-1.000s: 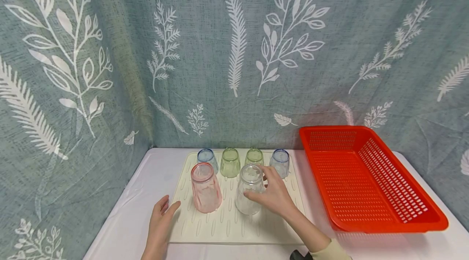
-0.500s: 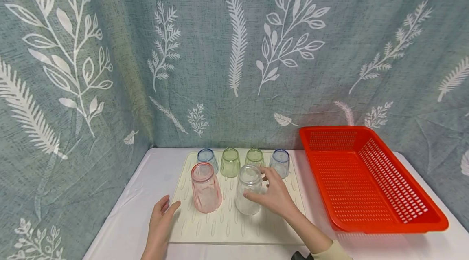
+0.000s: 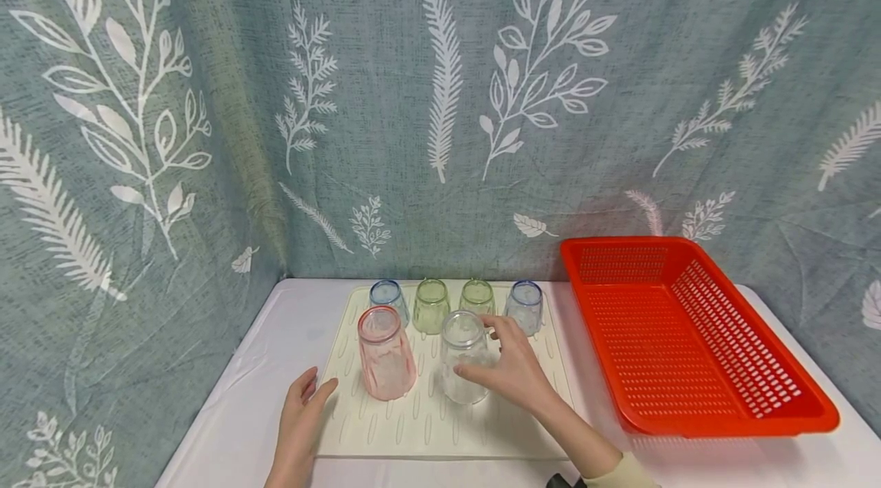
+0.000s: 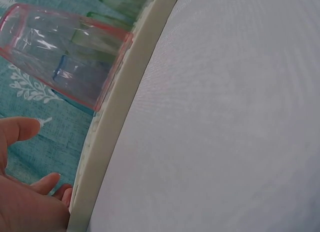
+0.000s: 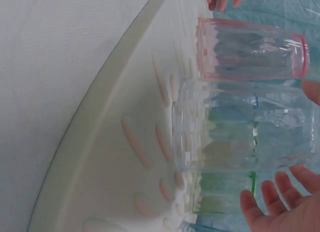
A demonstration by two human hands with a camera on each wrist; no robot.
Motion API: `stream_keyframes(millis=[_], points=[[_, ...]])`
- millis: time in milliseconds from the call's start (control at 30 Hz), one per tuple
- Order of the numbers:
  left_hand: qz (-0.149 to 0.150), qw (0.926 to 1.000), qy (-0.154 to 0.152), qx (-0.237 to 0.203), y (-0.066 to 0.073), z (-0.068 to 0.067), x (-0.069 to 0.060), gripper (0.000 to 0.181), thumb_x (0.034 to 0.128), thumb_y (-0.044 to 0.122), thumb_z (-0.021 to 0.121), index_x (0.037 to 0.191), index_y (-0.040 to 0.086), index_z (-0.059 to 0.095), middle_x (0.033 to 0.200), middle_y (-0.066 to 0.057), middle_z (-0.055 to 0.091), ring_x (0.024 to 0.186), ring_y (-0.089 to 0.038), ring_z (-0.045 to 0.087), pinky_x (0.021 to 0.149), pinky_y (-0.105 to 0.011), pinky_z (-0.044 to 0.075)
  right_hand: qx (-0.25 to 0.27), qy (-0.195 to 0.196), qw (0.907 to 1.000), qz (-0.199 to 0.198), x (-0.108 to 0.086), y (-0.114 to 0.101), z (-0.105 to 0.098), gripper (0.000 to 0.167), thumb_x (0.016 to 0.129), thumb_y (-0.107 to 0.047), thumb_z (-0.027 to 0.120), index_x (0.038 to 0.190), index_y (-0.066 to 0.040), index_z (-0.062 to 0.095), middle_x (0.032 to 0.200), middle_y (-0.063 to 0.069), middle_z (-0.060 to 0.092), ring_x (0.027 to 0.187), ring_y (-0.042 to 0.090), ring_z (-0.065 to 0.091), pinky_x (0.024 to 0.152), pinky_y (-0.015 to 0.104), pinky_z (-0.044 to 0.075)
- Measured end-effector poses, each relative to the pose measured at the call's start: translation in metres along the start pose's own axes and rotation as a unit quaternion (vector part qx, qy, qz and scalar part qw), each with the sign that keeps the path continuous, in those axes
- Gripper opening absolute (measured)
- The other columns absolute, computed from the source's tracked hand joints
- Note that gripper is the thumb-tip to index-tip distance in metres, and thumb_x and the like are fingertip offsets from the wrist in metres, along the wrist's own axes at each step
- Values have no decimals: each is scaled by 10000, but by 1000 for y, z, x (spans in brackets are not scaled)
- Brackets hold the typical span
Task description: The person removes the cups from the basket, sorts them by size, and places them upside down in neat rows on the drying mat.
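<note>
A clear glass tumbler (image 3: 464, 366) stands upside down on a cream ribbed mat (image 3: 430, 438). My right hand (image 3: 512, 369) holds it lightly near its upturned base, thumb in front and index finger on the far side. In the right wrist view the clear tumbler (image 5: 230, 122) sits between thumb and index finger; the other fingers (image 5: 272, 199) spread apart below. Left of it, a pink tumbler (image 3: 388, 366) also stands inverted. My left hand (image 3: 300, 415) is at the mat's left edge, fingers relaxed, holding nothing, apart from the pink tumbler (image 4: 65, 52).
Behind stand smaller inverted glasses: a blue one (image 3: 389, 297), a green one (image 3: 431, 308), another green one (image 3: 476, 293) and a blue-rimmed one (image 3: 525, 312). A red perforated basket (image 3: 702, 427) is to the right. A patterned curtain (image 3: 392, 128) surrounds the white table (image 3: 264, 366).
The clear tumbler has shifted slightly left, its upturned base more than its rim, and my right hand has moved with it. My left hand stays where it was.
</note>
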State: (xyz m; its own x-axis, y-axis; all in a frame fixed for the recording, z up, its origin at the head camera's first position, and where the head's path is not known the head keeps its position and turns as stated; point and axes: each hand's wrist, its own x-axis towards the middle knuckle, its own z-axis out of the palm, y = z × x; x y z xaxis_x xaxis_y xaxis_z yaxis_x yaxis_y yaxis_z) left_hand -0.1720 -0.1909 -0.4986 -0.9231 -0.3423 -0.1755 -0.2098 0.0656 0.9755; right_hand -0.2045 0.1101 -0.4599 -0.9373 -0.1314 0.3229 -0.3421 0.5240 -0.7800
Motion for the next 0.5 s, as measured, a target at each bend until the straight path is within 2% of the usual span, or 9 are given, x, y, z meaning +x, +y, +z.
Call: stream_keyframes(millis=[267, 500], points=[[1, 10000, 21, 15, 2, 0, 0, 764, 960, 224, 570, 1515, -73, 136, 1522, -324, 158, 1400, -452, 150, 1142, -551, 175, -66, -28, 10000, -23, 0, -1, 4, 800, 665, -362, 882, 1333, -96, 530, 1229, 70, 551, 1024, 226, 532, 782, 387, 486], [15, 10000, 7, -12, 2, 0, 0, 763, 964, 227, 567, 1516, -71, 134, 1520, -325, 149, 1399, -453, 148, 1140, -550, 179, 365, -84, 9993, -3, 1, 0, 4, 752, 678, -255, 886, 1323, -79, 542, 1156, 44, 568, 993, 194, 544, 791, 303, 548]])
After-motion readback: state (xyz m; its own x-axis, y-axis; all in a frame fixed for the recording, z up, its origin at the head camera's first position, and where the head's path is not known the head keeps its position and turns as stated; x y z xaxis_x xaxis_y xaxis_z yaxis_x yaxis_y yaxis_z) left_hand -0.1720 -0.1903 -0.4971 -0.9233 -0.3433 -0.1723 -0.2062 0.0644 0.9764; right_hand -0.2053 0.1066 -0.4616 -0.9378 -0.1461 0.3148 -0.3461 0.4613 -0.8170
